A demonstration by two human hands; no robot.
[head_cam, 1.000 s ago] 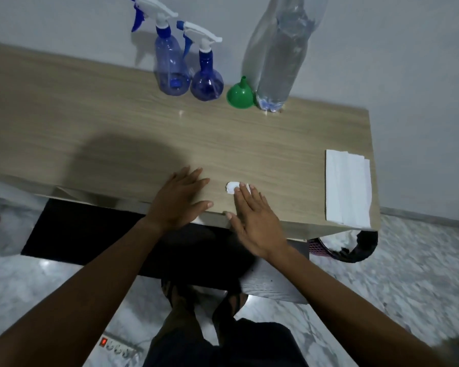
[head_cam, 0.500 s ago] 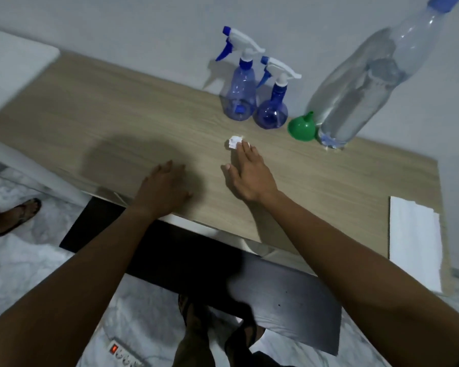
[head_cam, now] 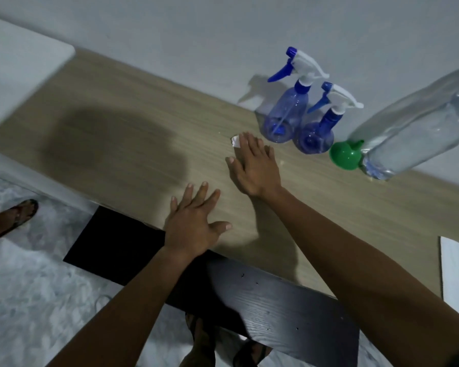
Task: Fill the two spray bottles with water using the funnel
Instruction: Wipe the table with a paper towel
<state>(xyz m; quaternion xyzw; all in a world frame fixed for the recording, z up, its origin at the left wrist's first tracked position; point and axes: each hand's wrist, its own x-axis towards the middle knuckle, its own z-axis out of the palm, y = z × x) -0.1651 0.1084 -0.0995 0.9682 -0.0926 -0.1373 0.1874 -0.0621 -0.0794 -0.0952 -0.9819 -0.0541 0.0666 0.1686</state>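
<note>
Left hand point(head_cam: 194, 221) and right hand point(head_cam: 255, 165) lay flat on table point(head_cam: 117, 154), grasping nothing. Right fingertips touched white scrap point(head_cam: 235, 141), probably clearing it. Taller spray bottle point(head_cam: 286, 115) and shorter spray bottle point(head_cam: 318, 133) stood capped at its 2 o'clock. Funnel point(head_cam: 345, 156) lay at 3, touching water bottle point(head_cam: 414, 128).

Both arms reach forward; the left hand point(head_cam: 194, 221) lies flat (fingers spread), the right hand point(head_cam: 255, 165) flat, farther out.
</note>
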